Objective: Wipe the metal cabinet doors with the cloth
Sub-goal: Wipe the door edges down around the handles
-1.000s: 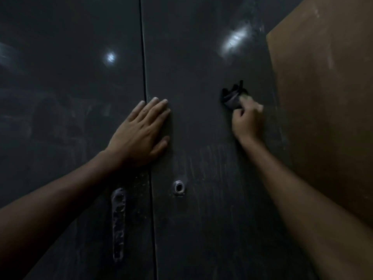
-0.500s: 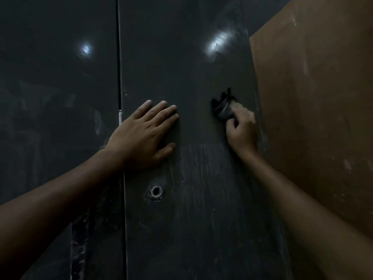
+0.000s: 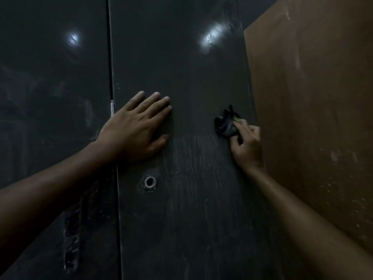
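So the person's right hand (image 3: 245,145) has its grip bunched around a small dark cloth (image 3: 225,126), pressed against the right door (image 3: 181,77) close to its right edge, just beside the brown panel (image 3: 312,118). The left hand (image 3: 135,128) isn't gripping anything, it's just laid flat with straight fingers on the same door near the seam, probably to brace it.

Progress-wise it looks maybe partway. The patch above the cloth reads fairly even and glossy, but below it there's a band of pale vertical streaks running down past the keyhole (image 3: 150,181), so the lower half of this door likely needs passes. The left door (image 3: 50,87) shows hazy smudges too, and the handle (image 3: 70,239) looks grimy. Too dim to say much more tbh.
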`<state>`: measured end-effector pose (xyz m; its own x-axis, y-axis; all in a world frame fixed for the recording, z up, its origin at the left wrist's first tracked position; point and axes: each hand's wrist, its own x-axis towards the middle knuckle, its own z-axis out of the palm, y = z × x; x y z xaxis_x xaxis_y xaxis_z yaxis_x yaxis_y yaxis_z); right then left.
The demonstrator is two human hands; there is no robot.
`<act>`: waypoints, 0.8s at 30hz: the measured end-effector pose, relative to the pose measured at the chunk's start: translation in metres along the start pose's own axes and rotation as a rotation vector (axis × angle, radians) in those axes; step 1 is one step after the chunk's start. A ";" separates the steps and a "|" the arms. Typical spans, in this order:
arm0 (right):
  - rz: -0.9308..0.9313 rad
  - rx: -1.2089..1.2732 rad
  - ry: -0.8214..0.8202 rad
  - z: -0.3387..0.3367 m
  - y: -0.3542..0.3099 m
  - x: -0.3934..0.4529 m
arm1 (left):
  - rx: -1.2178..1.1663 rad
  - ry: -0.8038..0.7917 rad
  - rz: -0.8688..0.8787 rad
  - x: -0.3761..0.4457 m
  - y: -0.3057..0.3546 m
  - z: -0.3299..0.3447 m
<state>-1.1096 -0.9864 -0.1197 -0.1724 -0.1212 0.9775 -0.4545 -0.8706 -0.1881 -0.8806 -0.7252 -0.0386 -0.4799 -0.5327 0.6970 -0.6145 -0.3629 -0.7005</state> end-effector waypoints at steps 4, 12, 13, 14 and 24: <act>0.380 -0.084 0.047 -0.008 0.037 0.045 | 0.005 0.011 0.001 -0.001 0.001 0.000; 0.079 -0.039 -0.044 -0.015 0.025 -0.038 | -0.012 0.010 0.005 0.001 0.001 -0.003; 0.157 -0.037 -0.043 -0.021 0.038 -0.039 | -0.012 0.012 0.002 0.001 0.001 -0.003; 0.255 -0.022 -0.031 -0.022 0.049 -0.028 | -0.008 0.013 -0.002 0.001 0.002 -0.003; 0.059 -0.034 -0.111 -0.017 0.005 -0.074 | -0.032 0.009 -0.003 0.000 0.002 -0.005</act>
<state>-1.1142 -0.9737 -0.1952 -0.1027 -0.2250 0.9689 -0.4760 -0.8442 -0.2465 -0.8851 -0.7219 -0.0389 -0.4835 -0.5247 0.7007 -0.6354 -0.3402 -0.6932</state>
